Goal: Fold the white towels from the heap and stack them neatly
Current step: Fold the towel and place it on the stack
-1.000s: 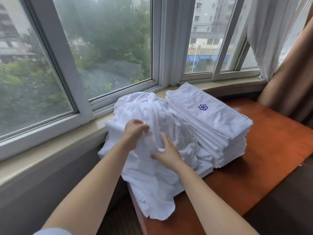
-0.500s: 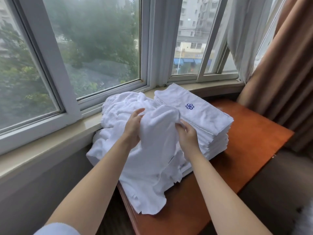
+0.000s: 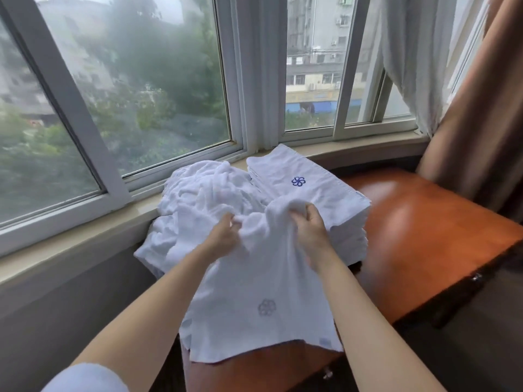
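Both hands grasp one white towel (image 3: 263,292) by its top edge, left hand (image 3: 223,236) seemingly pinching, right hand (image 3: 311,227) curled round. It drapes over the table (image 3: 424,222), between heap (image 3: 203,199) and folded stack (image 3: 308,188)

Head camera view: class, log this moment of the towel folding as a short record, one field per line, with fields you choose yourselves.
Setting: wooden table beside a window sill
Heap: crumpled white towels on the table's window side
Stack: folded towels with a blue logo on top, right of the heap
Towel in hand: loose towel hanging over the table's near edge, faint logo showing
Left hand: grips the towel's top edge
Right hand: grips the same edge
Stage: towel lifted, not yet folded
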`<state>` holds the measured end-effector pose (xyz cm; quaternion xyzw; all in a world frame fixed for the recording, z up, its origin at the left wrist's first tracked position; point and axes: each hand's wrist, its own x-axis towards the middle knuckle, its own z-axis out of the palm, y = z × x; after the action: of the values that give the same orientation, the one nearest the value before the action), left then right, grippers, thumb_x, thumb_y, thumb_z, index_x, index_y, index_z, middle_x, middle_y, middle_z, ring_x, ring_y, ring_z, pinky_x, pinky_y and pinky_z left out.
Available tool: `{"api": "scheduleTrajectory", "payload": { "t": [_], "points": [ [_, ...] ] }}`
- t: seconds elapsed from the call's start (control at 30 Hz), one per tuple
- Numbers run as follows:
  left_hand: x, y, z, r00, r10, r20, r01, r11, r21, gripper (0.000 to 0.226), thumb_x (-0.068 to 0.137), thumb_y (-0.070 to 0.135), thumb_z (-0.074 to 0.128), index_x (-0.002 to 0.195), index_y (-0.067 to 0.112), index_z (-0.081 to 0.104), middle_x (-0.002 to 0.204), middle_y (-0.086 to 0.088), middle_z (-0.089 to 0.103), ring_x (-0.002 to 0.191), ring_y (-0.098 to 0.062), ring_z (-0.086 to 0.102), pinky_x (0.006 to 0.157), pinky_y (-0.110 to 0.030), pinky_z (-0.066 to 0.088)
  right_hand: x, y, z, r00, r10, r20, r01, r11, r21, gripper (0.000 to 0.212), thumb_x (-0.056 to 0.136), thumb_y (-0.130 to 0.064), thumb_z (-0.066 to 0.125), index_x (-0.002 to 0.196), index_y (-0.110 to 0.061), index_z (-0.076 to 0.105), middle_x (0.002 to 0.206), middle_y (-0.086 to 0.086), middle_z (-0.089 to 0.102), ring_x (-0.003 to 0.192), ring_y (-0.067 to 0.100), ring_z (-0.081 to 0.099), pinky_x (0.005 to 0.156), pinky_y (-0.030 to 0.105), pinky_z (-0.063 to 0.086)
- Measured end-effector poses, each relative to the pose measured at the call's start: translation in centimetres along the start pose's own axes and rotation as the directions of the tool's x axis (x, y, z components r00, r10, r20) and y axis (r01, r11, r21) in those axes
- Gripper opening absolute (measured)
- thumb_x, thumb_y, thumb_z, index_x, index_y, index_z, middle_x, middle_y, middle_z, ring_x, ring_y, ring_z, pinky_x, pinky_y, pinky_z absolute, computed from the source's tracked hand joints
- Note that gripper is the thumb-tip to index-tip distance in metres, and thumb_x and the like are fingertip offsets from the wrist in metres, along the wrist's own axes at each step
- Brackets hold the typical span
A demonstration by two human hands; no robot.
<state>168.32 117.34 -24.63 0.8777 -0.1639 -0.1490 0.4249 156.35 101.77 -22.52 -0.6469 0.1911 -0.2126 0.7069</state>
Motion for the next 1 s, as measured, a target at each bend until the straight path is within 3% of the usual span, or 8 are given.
{"api": "scheduleTrajectory", "payload": {
  "t": [0.1, 0.2, 0.33, 0.43, 0.53, 0.67, 0.77, 1.0],
  "points": [
    [-1.1, 4.0, -0.2, 0.999, -0.031, 0.027, 0.040, 0.877, -0.478, 0.033, 0.088, 0.032, 0.059, 0.113, 0.011, 0.054, 0.097, -0.008, 0.056, 0.079, -0.019, 0.055, 0.063, -0.028, 0.045, 0.1, 0.4, -1.4, 0.958, 0.022, 0.284, 0.026, 0.986, -0.163, 0.055, 0.083, -0.015, 0.073, 0.124, -0.037, 0.044, 0.122, -0.016, 0.055, 0.110, -0.003, 0.052, 0.079, 0.008, 0.043],
    [-1.8, 6.7, -1.2, 0.999, 0.020, 0.028, 0.000, 0.802, -0.597, 0.023, 0.091, 0.027, 0.062, 0.107, 0.010, 0.064, 0.093, -0.008, 0.068, 0.074, -0.015, 0.066, 0.062, -0.026, 0.054, -0.1, 0.7, -0.6, 0.927, 0.026, 0.374, -0.002, 0.998, -0.064, 0.076, 0.074, -0.018, 0.083, 0.136, -0.035, 0.040, 0.129, -0.017, 0.055, 0.118, -0.002, 0.051, 0.095, 0.019, 0.045],
    [-1.3, 8.1, -2.7, 0.995, 0.098, -0.021, -0.092, 0.812, -0.576, 0.019, 0.093, 0.036, 0.059, 0.094, 0.021, 0.070, 0.079, 0.005, 0.072, 0.072, -0.006, 0.068, 0.056, -0.014, 0.051, 0.6, -0.2, 0.3, 0.989, -0.012, 0.149, 0.010, 1.000, 0.011, 0.046, 0.077, -0.019, 0.081, 0.120, -0.021, 0.064, 0.115, -0.004, 0.069, 0.108, 0.013, 0.064, 0.091, 0.031, 0.052],
    [-0.5, 7.7, -3.4, 0.973, 0.163, 0.161, -0.025, 0.775, -0.631, 0.025, 0.093, 0.036, 0.052, 0.091, 0.031, 0.077, 0.089, 0.009, 0.075, 0.083, -0.008, 0.070, 0.059, -0.015, 0.052, 1.4, -1.5, 0.2, 1.000, 0.002, -0.020, 0.000, 0.996, 0.087, 0.027, 0.079, -0.010, 0.077, 0.103, -0.021, 0.070, 0.098, -0.005, 0.073, 0.093, 0.014, 0.068, 0.074, 0.024, 0.056],
    [0.2, 5.2, -3.5, 0.894, 0.234, 0.383, 0.020, 0.832, -0.555, 0.037, 0.078, 0.046, 0.069, 0.114, 0.040, 0.066, 0.112, 0.008, 0.071, 0.103, -0.010, 0.068, 0.075, -0.027, 0.057, 2.0, -2.9, 0.8, 0.980, 0.030, -0.196, 0.007, 0.982, 0.187, 0.027, 0.080, -0.004, 0.073, 0.104, -0.015, 0.069, 0.096, -0.001, 0.072, 0.087, 0.013, 0.069, 0.065, 0.022, 0.056],
    [1.0, 3.0, -1.9, 0.779, 0.296, 0.552, -0.028, 0.897, -0.441, 0.043, 0.070, 0.011, 0.080, 0.102, 0.039, 0.071, 0.104, 0.002, 0.073, 0.096, -0.017, 0.070, 0.070, -0.030, 0.058, 2.4, -4.0, 0.4, 0.939, 0.048, -0.341, 0.035, 0.972, 0.233, 0.016, 0.078, -0.003, 0.071, 0.092, -0.010, 0.071, 0.076, -0.004, 0.069, 0.070, 0.013, 0.065, 0.053, 0.020, 0.050],
    [1.0, 4.6, 0.3, 0.779, 0.344, 0.525, -0.039, 0.862, -0.506, 0.037, 0.073, 0.004, 0.077, 0.101, 0.028, 0.072, 0.099, -0.001, 0.074, 0.091, -0.019, 0.071, 0.069, -0.032, 0.057, 2.5, -4.4, -1.4, 0.892, 0.027, -0.451, 0.070, 0.978, 0.197, 0.016, 0.074, -0.005, 0.072, 0.069, -0.017, 0.064, 0.059, -0.009, 0.062, 0.058, 0.011, 0.058, 0.054, 0.025, 0.047],
    [1.0, 12.0, 7.9, 0.773, 0.384, 0.505, -0.154, 0.886, -0.437, 0.033, 0.074, 0.005, 0.077, 0.097, 0.027, 0.067, 0.091, 0.005, 0.074, 0.085, -0.013, 0.071, 0.068, -0.026, 0.058, 3.6, -5.9, -10.0, 0.804, 0.113, -0.584, 0.062, 0.960, 0.272, 0.012, 0.074, -0.006, 0.072, 0.078, -0.017, 0.068, 0.088, 0.004, 0.070, 0.073, 0.017, 0.064, 0.064, 0.029, 0.053]
  ]
}}
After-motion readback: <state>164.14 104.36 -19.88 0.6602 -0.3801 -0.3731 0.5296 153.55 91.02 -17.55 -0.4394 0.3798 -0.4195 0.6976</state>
